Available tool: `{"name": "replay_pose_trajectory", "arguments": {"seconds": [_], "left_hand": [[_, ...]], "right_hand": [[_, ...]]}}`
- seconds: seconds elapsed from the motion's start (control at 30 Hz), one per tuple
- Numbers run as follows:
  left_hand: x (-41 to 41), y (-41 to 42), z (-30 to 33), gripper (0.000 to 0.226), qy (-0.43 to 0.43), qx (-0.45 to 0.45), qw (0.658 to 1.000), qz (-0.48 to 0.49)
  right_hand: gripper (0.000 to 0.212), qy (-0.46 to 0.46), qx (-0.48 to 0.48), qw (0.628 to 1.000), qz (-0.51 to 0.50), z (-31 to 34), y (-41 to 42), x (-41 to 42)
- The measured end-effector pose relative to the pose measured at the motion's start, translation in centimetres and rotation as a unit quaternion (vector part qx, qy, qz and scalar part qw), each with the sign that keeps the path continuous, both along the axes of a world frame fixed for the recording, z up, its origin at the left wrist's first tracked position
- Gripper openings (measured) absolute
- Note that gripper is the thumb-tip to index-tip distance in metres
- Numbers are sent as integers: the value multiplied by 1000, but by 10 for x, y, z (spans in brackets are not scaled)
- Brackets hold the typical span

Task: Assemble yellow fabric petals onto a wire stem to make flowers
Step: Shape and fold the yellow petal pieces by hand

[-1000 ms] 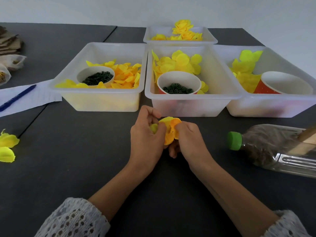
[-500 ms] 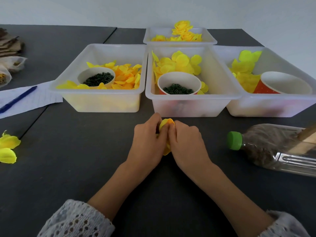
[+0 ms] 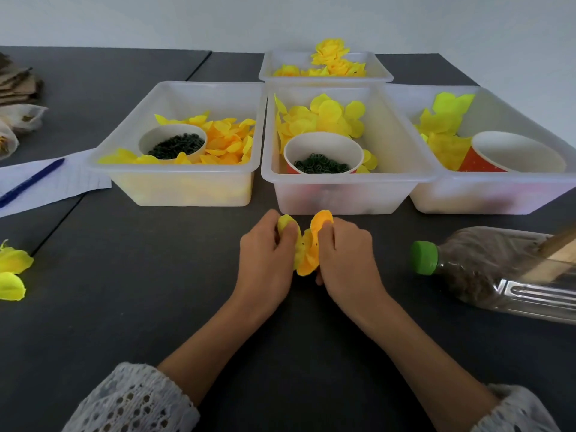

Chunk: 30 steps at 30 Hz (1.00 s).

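I count four tubs (image 3: 343,182) behind; my left hand (image 3: 268,260) and right hand (image 3: 346,260) pinch petals (image 3: 307,254); bottle (image 3: 498,269) beside.

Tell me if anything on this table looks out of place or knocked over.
The plastic bottle with the green cap lies on its side at the right, a wooden stick across it. Two loose yellow petals sit at the left edge, outside any bin.
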<state>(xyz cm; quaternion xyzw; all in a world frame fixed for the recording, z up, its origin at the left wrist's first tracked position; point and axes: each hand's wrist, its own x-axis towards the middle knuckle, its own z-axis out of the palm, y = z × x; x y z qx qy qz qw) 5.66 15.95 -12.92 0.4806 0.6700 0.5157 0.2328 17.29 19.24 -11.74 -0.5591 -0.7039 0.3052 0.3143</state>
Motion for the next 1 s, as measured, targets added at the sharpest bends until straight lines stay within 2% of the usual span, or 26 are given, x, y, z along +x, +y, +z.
{"name": "replay_pose_trajectory", "arguments": {"seconds": [0.13, 0.23, 0.3, 0.43, 0.53, 0.7, 0.9, 1.0], "left_hand": [[-3, 1, 4, 32, 27, 9, 1000, 2], [-5, 0, 7, 21, 45, 17, 999, -1], [-6, -1, 7, 16, 61, 10, 998, -13], [-9, -1, 5, 22, 109, -19, 994, -10], [-9, -3, 6, 9, 125, -24, 992, -5], [-4, -6, 10, 15, 70, 3, 998, -7], [-1, -7, 13, 19, 69, 11, 998, -6], [-2, -6, 13, 20, 45, 7, 999, -5]], "right_hand": [[33, 106, 21, 994, -1, -5, -1, 0], [24, 139, 34, 990, 17, -8, 1, -1], [20, 145, 43, 988, 28, -10, 1, -2], [13, 117, 67, 990, 36, -14, 3, -2], [18, 115, 89, 988, 50, -14, 1, -4], [22, 151, 69, 986, 13, -14, 2, -6], [16, 245, -12, 968, -45, -14, 8, -1], [17, 258, -22, 965, -48, -13, 8, -1]]}}
